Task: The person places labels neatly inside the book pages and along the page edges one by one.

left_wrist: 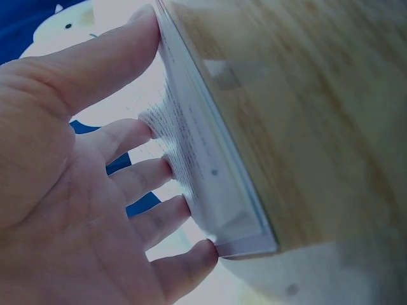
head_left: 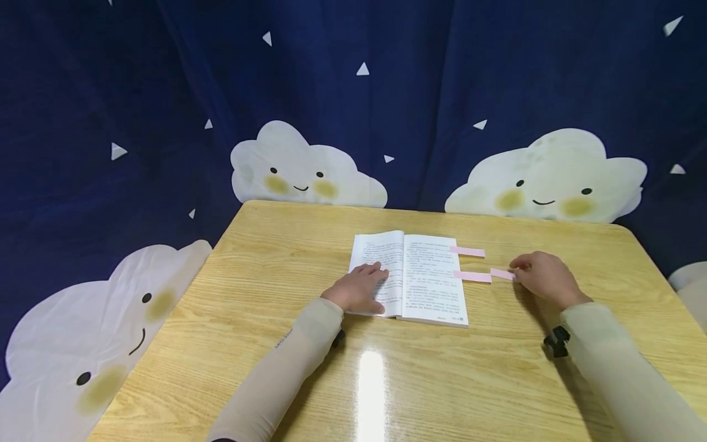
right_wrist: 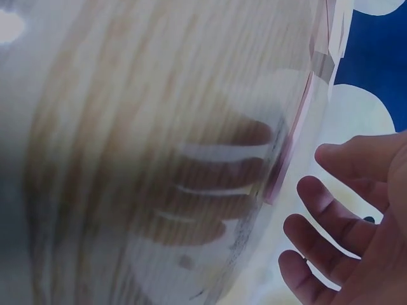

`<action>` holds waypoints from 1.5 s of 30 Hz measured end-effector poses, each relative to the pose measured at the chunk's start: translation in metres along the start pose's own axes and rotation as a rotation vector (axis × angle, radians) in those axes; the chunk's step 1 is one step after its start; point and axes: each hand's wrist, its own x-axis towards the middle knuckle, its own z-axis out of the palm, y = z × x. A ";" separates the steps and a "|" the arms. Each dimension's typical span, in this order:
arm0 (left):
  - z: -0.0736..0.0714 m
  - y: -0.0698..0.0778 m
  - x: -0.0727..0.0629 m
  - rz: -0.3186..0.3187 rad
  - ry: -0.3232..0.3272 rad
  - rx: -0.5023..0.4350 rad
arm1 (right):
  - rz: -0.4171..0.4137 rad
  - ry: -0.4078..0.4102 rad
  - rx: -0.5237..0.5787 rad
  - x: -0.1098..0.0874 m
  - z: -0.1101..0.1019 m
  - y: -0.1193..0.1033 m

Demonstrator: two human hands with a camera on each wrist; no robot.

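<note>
An open book (head_left: 433, 279) with printed pages lies on the table, two pink paper strips (head_left: 473, 277) (head_left: 469, 252) sticking out past its right edge. My left hand (head_left: 361, 288) rests on the left page, fingers spread; in the left wrist view its fingertips touch the printed page (left_wrist: 181, 146). Another pink strip (head_left: 501, 274) lies to the right, its left end meeting the lower strip's outer end. By its right end is my right hand (head_left: 547, 279), fingers loosely bent. In the right wrist view these fingers (right_wrist: 327, 210) stand apart from the pink strip (right_wrist: 292, 136).
The wooden table (head_left: 265, 245) has a glossy top that mirrors the right fingers. Behind it hangs a dark blue curtain (head_left: 331, 92) with smiling white clouds and small triangles. A bright light reflection shows on the table near the front.
</note>
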 end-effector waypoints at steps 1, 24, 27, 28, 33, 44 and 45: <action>0.000 0.000 0.000 0.002 0.001 0.000 | 0.004 -0.004 -0.002 0.000 0.000 0.000; 0.002 -0.002 -0.001 0.006 -0.002 -0.027 | 0.055 -0.064 -0.037 0.012 0.008 -0.007; 0.002 -0.002 0.000 0.000 -0.001 -0.029 | 0.072 -0.079 -0.032 0.012 0.006 -0.008; 0.002 -0.002 0.000 0.000 -0.001 -0.026 | 0.080 -0.082 -0.031 0.012 0.006 -0.008; 0.001 -0.002 0.000 0.005 -0.004 -0.016 | 0.103 -0.074 -0.035 0.011 0.007 -0.007; 0.000 -0.001 -0.001 0.000 -0.007 -0.031 | 0.126 -0.052 -0.034 0.013 0.011 -0.004; 0.000 -0.001 -0.001 0.000 -0.006 -0.030 | 0.127 -0.051 -0.034 0.013 0.012 -0.004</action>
